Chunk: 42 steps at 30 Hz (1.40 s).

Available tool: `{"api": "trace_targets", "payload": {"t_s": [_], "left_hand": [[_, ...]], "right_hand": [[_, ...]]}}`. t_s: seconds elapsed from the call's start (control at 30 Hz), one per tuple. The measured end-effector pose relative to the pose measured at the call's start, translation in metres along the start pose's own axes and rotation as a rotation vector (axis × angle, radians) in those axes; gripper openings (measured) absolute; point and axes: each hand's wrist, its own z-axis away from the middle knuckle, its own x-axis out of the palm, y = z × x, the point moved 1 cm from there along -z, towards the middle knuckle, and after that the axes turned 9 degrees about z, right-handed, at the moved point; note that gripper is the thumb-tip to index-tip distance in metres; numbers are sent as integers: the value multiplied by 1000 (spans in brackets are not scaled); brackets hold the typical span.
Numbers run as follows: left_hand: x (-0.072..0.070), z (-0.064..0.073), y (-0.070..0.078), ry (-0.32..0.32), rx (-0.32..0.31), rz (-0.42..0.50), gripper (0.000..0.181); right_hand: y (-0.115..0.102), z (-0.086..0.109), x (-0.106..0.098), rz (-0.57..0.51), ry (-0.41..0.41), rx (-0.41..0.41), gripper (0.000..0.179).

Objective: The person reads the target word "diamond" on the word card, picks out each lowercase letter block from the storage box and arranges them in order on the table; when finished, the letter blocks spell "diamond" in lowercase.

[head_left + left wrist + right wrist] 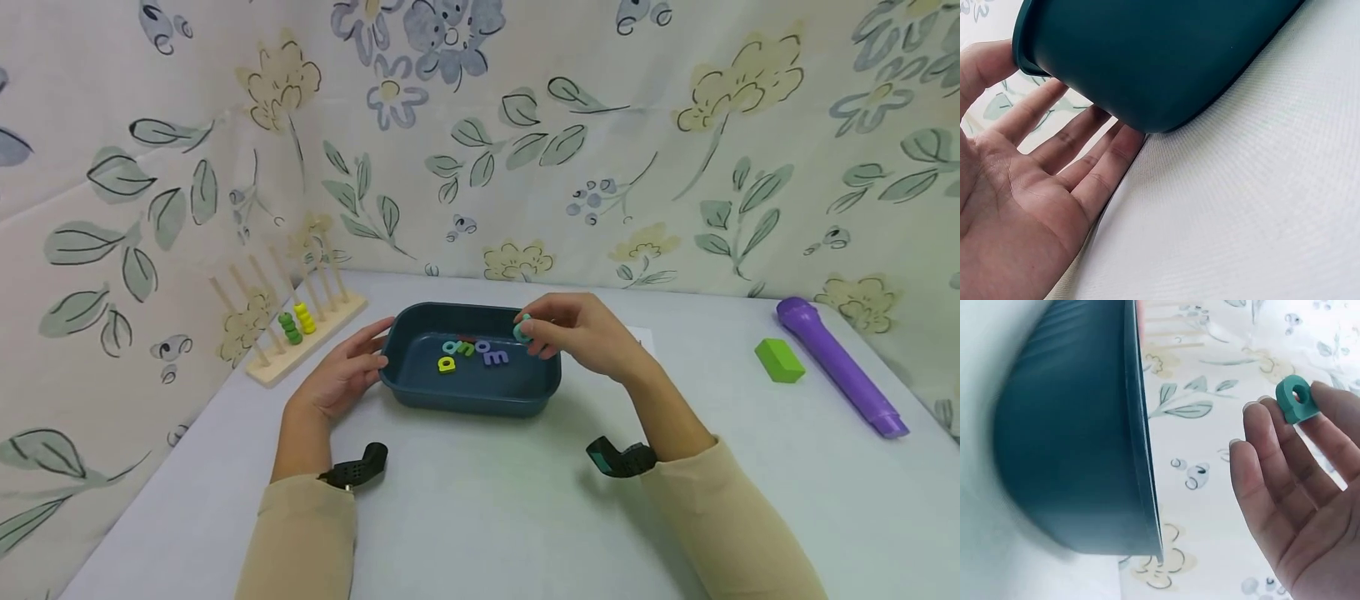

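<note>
Pinching a small teal foam-like letter piece with a round hole (520,332) between the thumb and a finger, my right hand (576,331) hangs at the right end of a dark teal-blue, rectangular plastic basin with rounded corners (465,402). Its other fingers are spread clear, and from the right wrist the piece shows above the rim and apart from it. My left hand (343,377) is at the opposite end, fingers nearly straight against the outer wall and the thumb touching the rim, holding nothing up. So my hands are well apart, one at either end of the basin, whose long axis runs left to right across the surface (480,500). What matters most, I judge, is how the pinched piece stands to the letters on the basin floor: they lie to its left and slightly nearer me. Of these, the purple letter m (496,358) is the closest to it; the green letter n (466,348) sits farther left, and the yellow letter a (447,370) is leftmost and nearest. My right hand is the nearer one to the m, and the way down looks unblocked. The piece is too stubby for me to read a long axis.
</note>
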Motion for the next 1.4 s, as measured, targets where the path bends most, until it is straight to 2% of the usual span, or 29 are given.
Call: {"api": "trace_targets", "payload": {"t_s": [0.3, 0.53, 0.77, 0.9, 1.1, 1.4], "left_hand": [[0, -3, -1, -12, 3, -4, 68], [-1, -3, -1, 12, -2, -6, 69], [-2, -4, -2, 3, -4, 3, 69], [-2, -3, -2, 3, -2, 6, 68], [-1, -1, -2, 13, -3, 9, 68], [0, 0, 0, 8, 1, 12, 68]], "right_hand": [[6, 16, -4, 34, 2, 47, 22], [7, 27, -7, 62, 3, 55, 31], [18, 38, -11, -66, 12, 116, 29], [26, 45, -14, -116, 7, 172, 36], [31, 50, -18, -97, 5, 225, 47], [32, 53, -25, -51, 0, 216, 44]]}}
